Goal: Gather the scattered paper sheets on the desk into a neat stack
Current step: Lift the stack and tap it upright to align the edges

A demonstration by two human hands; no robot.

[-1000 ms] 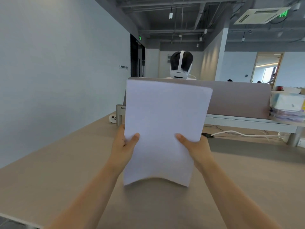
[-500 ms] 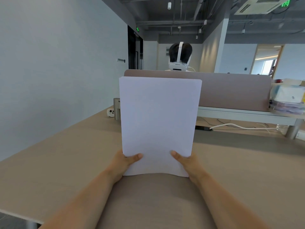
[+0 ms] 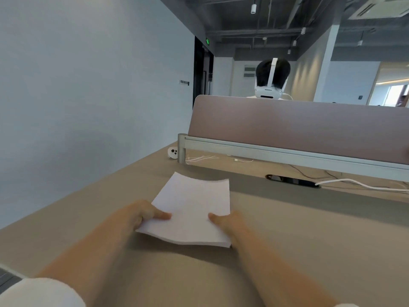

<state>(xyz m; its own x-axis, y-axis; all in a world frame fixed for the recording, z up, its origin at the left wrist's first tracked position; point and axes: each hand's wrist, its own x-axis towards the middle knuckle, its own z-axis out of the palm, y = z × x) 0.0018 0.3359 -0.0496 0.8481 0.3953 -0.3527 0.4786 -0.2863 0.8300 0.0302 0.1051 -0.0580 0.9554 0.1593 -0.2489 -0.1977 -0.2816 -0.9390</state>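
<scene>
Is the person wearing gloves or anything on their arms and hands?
No gloves. The left hand and right hand are bare, with no ring, watch or bracelet in view. The forearms are bare too. The left sleeve is white and ends above the forearm; only a white sliver of the right sleeve shows at the bottom edge.

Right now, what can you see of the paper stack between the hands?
The paper stack is plain white sheets, blank on top, edges squared into one block with some thickness showing along its near edge. It lies nearly flat, low over the tan desk, its near edge bowed and shadowed beneath. The left hand pinches its left side, thumb on top; the right hand grips its right side likewise. Whether its far end touches the desk cannot be told.
</scene>
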